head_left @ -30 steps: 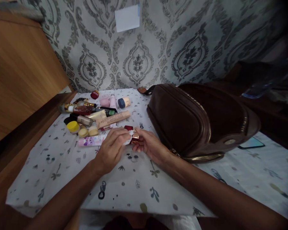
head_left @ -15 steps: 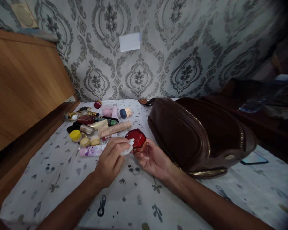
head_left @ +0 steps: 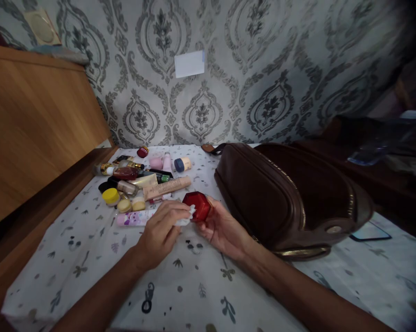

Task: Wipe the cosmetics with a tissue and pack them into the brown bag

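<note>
My right hand grips a red faceted compact just above the patterned white cloth, its red top facing me. My left hand is closed on a small white pad and presses it against the compact's left edge. Both hands meet in the middle of the cloth, just left of a large brown leather bag.
A heap of several cosmetics lies behind the hands: a yellow-lidded jar, a beige tube, a pink tube, small bottles. A wooden panel rises at left. A phone lies right of the bag. Patterned wallpaper backs everything.
My right hand turned the compact so its red top shows instead of its gold edge. My left hand's pad stays on it. The camera tilted up slightly.
</note>
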